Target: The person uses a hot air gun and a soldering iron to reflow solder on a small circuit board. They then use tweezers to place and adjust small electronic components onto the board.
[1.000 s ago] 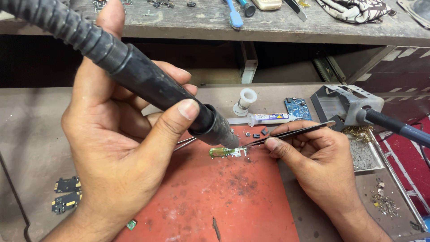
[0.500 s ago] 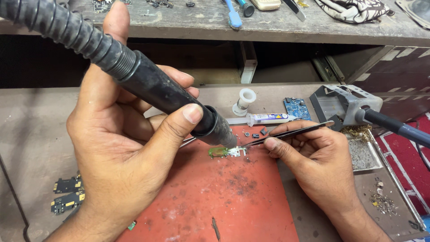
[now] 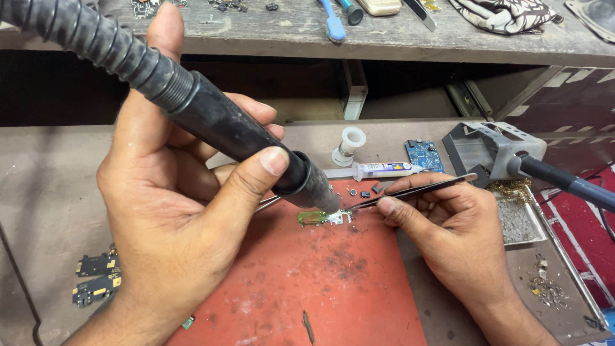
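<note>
- Left hand (image 3: pixel 173 218) closed around a black hot-air wand (image 3: pixel 250 144), thumb pressing along the barrel; ribbed hose runs off up-left. Nozzle tip points down, just above the work.
- Right hand (image 3: pixel 448 221) pinches slim dark tweezers (image 3: pixel 410 192) between thumb and fingertips; tips meet the small circuit strip (image 3: pixel 323 218).
- Strip lies near the top edge of the red mat (image 3: pixel 307 288), between both hands: green at one end, bare metal at the other. Judged very light, thin, fragile, liable to skid; best held by an edge with the tweezer tips, not by fingers.
- Mat matte, rubbery-looking, scorched and smudged dark in patches.
- Behind it: a clear syringe (image 3: pixel 381 170) with pale paste, a white spool (image 3: pixel 349 144), a blue board (image 3: pixel 423 154), tiny loose black parts (image 3: pixel 365 191).
- Right: grey metal stand (image 3: pixel 490 144) holding a blue-handled iron; brassy wool beside it.
- Left: two black-and-yellow boards (image 3: pixel 96 279) on the worn bench.
</note>
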